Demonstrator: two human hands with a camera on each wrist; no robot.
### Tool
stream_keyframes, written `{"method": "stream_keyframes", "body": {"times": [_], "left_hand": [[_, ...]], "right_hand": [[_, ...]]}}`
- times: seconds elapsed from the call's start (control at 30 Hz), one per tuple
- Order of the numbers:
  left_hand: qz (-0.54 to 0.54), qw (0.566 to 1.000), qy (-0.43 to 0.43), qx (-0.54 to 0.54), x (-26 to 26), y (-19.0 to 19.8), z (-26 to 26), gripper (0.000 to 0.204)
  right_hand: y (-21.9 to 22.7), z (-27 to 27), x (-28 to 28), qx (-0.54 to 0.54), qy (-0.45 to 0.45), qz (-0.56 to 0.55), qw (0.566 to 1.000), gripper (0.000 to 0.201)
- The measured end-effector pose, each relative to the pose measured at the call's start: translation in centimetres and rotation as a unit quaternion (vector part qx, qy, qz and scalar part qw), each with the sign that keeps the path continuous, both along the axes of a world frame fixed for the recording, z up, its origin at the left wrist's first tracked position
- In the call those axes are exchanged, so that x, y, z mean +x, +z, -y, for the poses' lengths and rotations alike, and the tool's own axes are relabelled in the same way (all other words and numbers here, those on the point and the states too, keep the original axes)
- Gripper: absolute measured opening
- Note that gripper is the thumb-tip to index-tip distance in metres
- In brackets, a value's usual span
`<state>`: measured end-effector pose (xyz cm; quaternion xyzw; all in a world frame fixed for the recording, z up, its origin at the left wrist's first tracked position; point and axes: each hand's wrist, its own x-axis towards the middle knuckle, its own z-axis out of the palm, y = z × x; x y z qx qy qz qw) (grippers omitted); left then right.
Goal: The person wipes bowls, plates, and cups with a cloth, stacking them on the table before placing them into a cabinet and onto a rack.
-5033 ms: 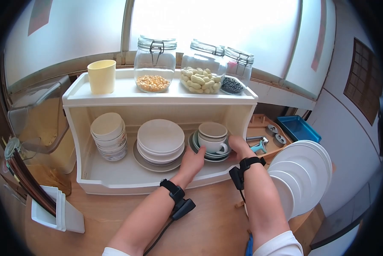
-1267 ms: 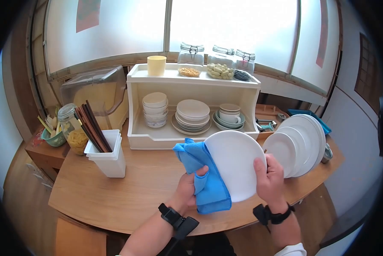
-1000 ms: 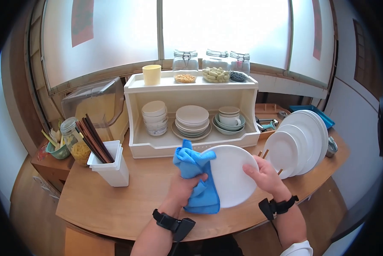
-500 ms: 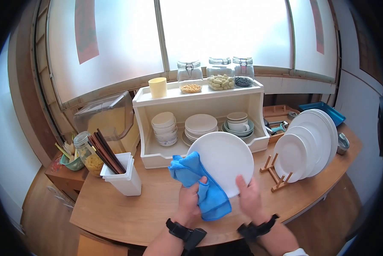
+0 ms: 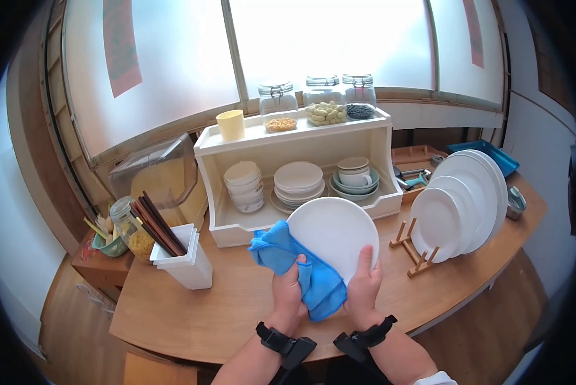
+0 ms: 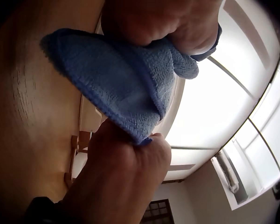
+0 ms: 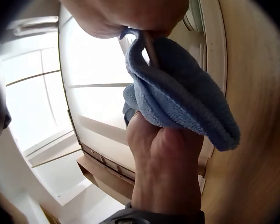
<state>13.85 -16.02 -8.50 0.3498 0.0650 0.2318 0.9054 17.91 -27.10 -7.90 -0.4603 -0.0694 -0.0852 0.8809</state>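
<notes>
A person holds a round white plate [image 5: 339,231] tilted up above a wooden table [image 5: 236,321]. The left hand [image 5: 288,292] grips a blue microfiber cloth [image 5: 323,289] folded around the plate's lower left edge. The right hand [image 5: 365,285] grips the lower right edge, thumb on the face, fingers largely hidden behind.

Behind, a white shelf unit [image 5: 244,237] carries a pale yellow cup [image 5: 231,126] and three clip-top glass jars: one of corn kernels [image 5: 281,124], one of peanuts [image 5: 325,113], one of dark beans [image 5: 360,111]. Inside the shelf are stacked bowls [image 5: 244,189], stacked plates [image 5: 299,176] and green bowls holding a white mug [image 5: 355,179].

At left, a white holder [image 5: 195,269] contains dark chopsticks [image 5: 154,221]; beside it, a glass jar [image 5: 120,210] has yellow contents, apparently pasta. At right, white plates [image 5: 435,221] stand in a wooden rack [image 5: 422,268]. Red strips [image 5: 121,51] mark the window panes, their details too blurred to read.
</notes>
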Motion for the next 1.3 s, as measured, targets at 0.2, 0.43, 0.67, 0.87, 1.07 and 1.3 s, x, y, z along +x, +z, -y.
{"method": "stream_keyframes", "body": {"times": [0.2, 0.43, 0.67, 0.87, 1.07, 1.3], "left_hand": [[0.016, 0.993, -0.103, 0.053, 0.2, -0.6, -3.8, 0.043], [0.025, 0.995, -0.036, 0.094, -0.7, 1.7, -1.1, 0.043], [0.050, 0.996, 0.067, 0.030, 0.0, 0.3, -3.0, 0.046], [-0.064, 0.962, 0.014, 0.265, -3.2, 4.9, -8.0, 0.050], [-0.018, 0.993, 0.031, 0.112, -2.1, 3.5, -5.8, 0.053], [0.058, 0.995, 0.001, 0.082, -3.0, 3.1, -9.2, 0.059]], "right_hand": [[6.8, 5.6, 1.6, -0.289, 0.226, 0.177, 0.913, 0.042], [7.1, 5.7, 2.0, -0.369, 0.102, 0.134, 0.914, 0.046], [1.2, -1.6, 0.1, -0.068, 0.063, 0.053, 0.994, 0.051], [6.6, 2.2, 4.3, -0.253, 0.288, 0.172, 0.908, 0.049], [6.6, -0.4, 3.2, -0.354, 0.154, 0.197, 0.901, 0.045], [5.1, -1.4, 3.7, -0.226, 0.165, 0.191, 0.941, 0.045]]}}
